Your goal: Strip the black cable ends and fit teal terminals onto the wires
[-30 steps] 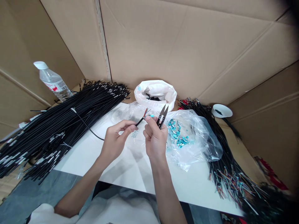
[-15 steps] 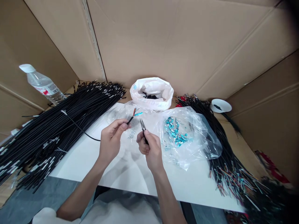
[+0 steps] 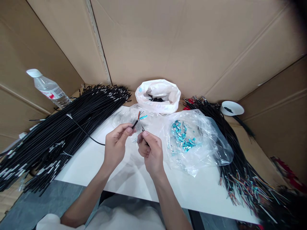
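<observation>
My left hand (image 3: 116, 142) pinches a black cable (image 3: 84, 131) close to its stripped end, where thin coloured wires (image 3: 139, 115) and a strip of blue foil (image 3: 143, 117) stick out. Closed around small metal-tipped snips (image 3: 142, 126) is my right hand (image 3: 151, 150), just right of the cable end. The tips of the snips are at the base of the bared wires; whether they touch cannot be made out. Both hands are over the white table (image 3: 134, 182). Behind them lies clear plastic film.
Black cable bundles lie left (image 3: 62, 127) and right (image 3: 230, 140). A bottle (image 3: 51, 89) stands back left. A white bag (image 3: 158, 107) is at the back, with a clear bag of blue scraps (image 3: 183, 135) in front right. A white bowl (image 3: 236, 108) sits back right.
The snips in my right hand have moved left to the cable end and their blades look closer together. The whole view has shifted slightly.
</observation>
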`<state>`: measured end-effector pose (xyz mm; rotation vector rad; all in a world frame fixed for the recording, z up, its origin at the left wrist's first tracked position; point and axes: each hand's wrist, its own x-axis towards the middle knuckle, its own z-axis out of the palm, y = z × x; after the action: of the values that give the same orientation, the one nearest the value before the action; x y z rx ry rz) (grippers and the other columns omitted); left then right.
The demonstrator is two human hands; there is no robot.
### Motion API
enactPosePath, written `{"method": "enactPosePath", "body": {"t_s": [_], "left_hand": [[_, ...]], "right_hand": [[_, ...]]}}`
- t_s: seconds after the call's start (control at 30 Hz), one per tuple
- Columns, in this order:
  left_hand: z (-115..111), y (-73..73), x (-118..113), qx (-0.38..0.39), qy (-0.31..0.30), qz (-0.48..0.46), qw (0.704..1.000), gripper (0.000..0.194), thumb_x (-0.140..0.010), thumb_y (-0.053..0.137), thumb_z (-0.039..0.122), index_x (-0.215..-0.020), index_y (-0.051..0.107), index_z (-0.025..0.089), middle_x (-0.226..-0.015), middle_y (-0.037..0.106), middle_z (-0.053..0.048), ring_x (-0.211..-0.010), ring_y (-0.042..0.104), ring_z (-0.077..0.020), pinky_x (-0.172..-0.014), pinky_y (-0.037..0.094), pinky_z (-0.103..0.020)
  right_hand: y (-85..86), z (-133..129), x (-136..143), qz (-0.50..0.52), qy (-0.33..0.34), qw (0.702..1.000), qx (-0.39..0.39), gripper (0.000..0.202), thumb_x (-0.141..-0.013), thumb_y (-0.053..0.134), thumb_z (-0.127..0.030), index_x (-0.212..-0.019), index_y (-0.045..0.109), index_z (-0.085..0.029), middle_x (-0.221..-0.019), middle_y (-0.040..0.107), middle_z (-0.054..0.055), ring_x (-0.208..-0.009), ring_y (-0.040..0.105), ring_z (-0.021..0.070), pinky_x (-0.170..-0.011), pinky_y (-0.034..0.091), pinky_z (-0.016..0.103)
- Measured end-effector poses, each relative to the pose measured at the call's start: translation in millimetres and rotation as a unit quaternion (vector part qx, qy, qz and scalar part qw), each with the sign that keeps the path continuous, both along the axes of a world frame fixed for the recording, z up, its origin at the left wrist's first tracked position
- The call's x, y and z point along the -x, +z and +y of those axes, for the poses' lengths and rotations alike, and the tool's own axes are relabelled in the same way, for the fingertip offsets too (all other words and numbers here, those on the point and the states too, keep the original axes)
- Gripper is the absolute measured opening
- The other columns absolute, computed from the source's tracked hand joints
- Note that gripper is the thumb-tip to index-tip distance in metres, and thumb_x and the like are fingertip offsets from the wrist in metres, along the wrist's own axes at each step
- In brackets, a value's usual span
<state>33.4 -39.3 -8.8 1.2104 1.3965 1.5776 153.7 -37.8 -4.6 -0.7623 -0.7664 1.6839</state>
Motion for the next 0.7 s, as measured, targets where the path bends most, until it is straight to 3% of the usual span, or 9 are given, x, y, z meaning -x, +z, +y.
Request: {"method": "enactPosePath", "body": {"t_s": [0.7], "left_hand": [[0.6,-6.4,1.3,0.013,-0.009,-0.008,1.0,0.021,-0.087,0.072,0.039,-0.094,0.077,0.019,-0.08,0.073,-0.003,-0.079,0.067,-0.0175,-0.078,0.053,-0.029]], "right_hand": [[0.6,1.6,-9.4,-0.028,-0.01,1.0,-0.008,0.04,-0.08,0.071,-0.049,-0.059,0.058,-0.018,-0.044,0.023,-0.011,-0.04,0.012,0.0039,-0.038,0.01,0.023]]}}
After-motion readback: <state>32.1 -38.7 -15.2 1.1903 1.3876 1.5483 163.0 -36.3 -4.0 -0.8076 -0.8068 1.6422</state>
